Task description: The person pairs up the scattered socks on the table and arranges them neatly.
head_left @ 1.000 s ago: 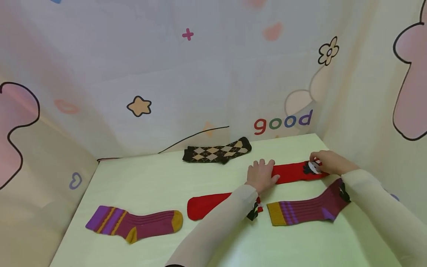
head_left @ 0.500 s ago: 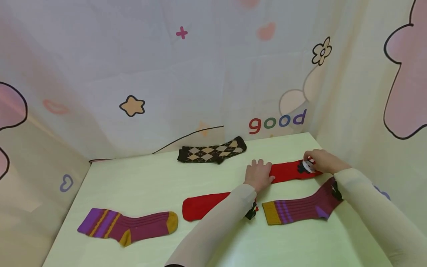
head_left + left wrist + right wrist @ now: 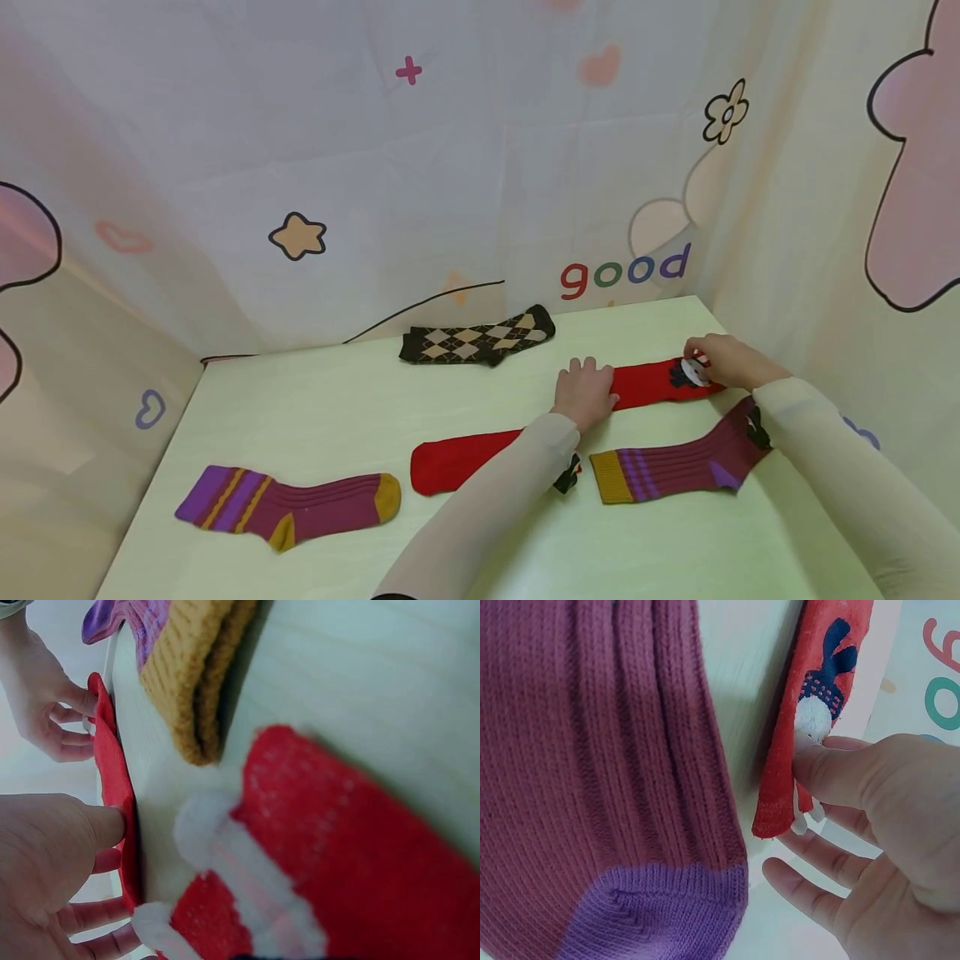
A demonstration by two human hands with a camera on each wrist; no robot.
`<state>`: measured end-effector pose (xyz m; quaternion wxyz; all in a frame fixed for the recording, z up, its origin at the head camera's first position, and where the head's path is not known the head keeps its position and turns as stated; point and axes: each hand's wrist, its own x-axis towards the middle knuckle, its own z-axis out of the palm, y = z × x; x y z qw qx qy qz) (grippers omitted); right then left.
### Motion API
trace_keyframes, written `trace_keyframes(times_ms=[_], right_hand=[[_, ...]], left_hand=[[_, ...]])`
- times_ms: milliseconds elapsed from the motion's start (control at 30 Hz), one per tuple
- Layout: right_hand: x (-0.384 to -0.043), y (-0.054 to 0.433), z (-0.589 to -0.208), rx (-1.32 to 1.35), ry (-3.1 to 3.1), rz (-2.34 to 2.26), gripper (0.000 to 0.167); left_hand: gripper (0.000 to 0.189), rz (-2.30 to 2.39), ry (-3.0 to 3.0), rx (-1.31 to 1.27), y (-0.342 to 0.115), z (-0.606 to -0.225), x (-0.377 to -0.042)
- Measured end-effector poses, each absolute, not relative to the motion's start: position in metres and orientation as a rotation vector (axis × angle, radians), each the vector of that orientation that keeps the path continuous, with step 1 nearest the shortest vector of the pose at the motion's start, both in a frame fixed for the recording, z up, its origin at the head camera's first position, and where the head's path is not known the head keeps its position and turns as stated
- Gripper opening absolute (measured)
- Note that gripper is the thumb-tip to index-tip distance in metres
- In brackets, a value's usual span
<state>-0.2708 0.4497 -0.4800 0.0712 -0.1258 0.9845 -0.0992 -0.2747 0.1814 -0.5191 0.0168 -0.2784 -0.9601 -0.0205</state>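
Ochre-toed sock: flat by the left edge of the table [image 3: 300,433], the ochre-toed sock [image 3: 330,508] lying untouched.
Near red sock: mid-table; the left sleeve [image 3: 495,500] hides part of this near red sock [image 3: 457,465].
Purple-heeled sock: the purple-heeled sock [image 3: 678,471] lies toward the right edge.
Far red sock: just beyond it, toward the far right corner, the far red sock [image 3: 641,386] lies under both hands.
Left hand: spread loosely, the left hand [image 3: 583,396] rests on that sock's left end.
Right hand: narrow, the right hand [image 3: 731,362] pinches its figured end.
Argyle sock: the argyle sock [image 3: 476,342] lies along the far edge.
Change: hands and socks match half a second ago; the work seems paused at this hold.
Containers: none shows.
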Motion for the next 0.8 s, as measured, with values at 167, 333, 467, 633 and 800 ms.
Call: trace_keyframes(times_ms=[167,333,467,633,800], right_hand=[[-0.2705,0.4506,-0.4803,-0.394,2.972,-0.307,0.025],[-0.2707,0.4526,-0.4816,-0.406,2.977,-0.295,0.025],[-0.2709,0.4533,-0.4824,-0.402,2.974,-0.286,0.025],[-0.2712,0.4536,-0.483,-0.401,2.979,-0.289,0.024],[-0.2713,0.4519,-0.4811,-0.393,2.976,-0.303,0.024]], left_hand=[[0.036,-0.059,-2.995,-0.864,0.1813,-0.5183,-0.2743],[0.036,-0.069,-3.012,-0.862,0.1812,-0.5166,-0.2726],[0.036,-0.077,-3.018,-0.863,0.1813,-0.5138,-0.2709],[0.035,-0.073,-3.007,-0.86,0.1814,-0.5123,-0.2702],[0.034,-0.087,-2.996,-0.86,0.1816,-0.5132,-0.2703]])
